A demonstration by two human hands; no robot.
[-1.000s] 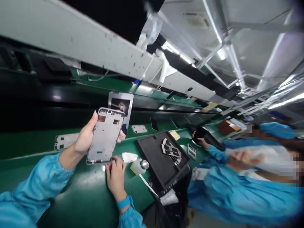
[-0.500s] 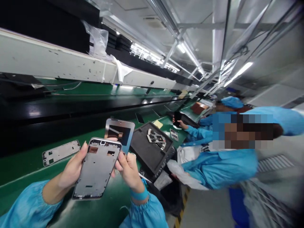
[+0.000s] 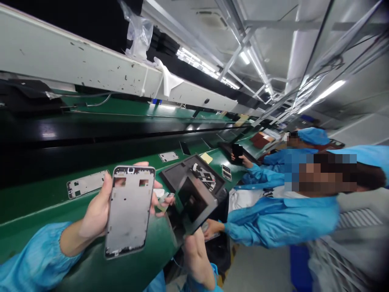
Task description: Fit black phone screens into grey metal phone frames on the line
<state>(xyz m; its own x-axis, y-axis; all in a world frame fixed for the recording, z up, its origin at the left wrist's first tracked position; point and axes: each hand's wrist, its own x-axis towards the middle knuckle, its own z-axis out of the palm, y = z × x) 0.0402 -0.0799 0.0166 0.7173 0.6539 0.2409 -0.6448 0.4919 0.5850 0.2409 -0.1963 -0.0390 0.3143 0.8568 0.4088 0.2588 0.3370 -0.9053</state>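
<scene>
My left hand (image 3: 95,211) is wrapped round the edges of a grey metal phone frame (image 3: 129,219), holding it upright with its cut-outs at the top. Some fingertips show past its right edge, beside a small clear and white piece (image 3: 164,198) that I cannot make out. To the right, my right hand (image 3: 197,253) grips the lower end of a shiny phone panel (image 3: 194,202) with a silver border and dark mirror-like middle. The panel is tilted and apart from the frame. Another phone frame (image 3: 88,184) lies flat on the green bench behind my left hand.
A dark foam tray (image 3: 173,174) with several phone parts (image 3: 205,176) stands beyond the panel. A further frame (image 3: 168,156) and a yellow note (image 3: 206,158) lie nearby. At right, a co-worker in a blue smock (image 3: 273,219) reaches in; another person's hand (image 3: 246,161) holds a dark phone.
My right hand has carried the panel right and down, away from behind the frame. My left hand keeps the frame in about the same place. A co-worker's hand has come into sight.
</scene>
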